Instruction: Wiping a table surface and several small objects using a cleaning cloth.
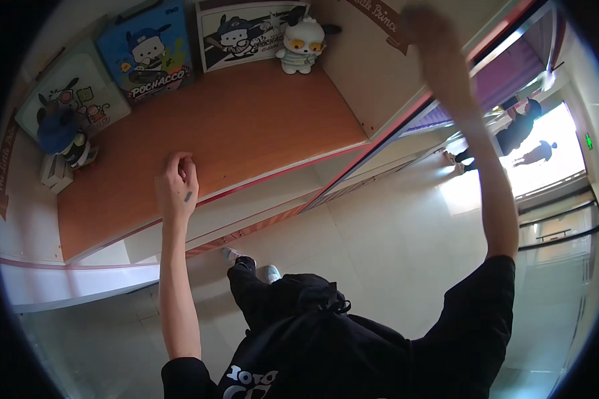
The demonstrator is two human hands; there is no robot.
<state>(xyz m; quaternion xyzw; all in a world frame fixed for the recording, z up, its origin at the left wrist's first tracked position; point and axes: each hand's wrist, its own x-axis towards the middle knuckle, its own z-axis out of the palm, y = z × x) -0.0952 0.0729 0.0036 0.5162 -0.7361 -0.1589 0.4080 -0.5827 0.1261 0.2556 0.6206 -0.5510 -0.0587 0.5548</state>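
Observation:
My left hand is over the front part of the orange-brown wooden shelf, its fingers loosely curled in. Nothing shows between those fingers, and a small dark mark is on the back of the hand. Whether it touches the board I cannot tell. My right hand is raised at the upper right, by the pale side panel with a brown ribbon-shaped decal. Motion smears its fingers, so their pose and anything in them cannot be made out.
A white dog figurine stands at the shelf's back right beside a framed cartoon picture. A blue cartoon board, a pale green one and a blue-capped figure stand leftward. Two people are far right by a bright doorway.

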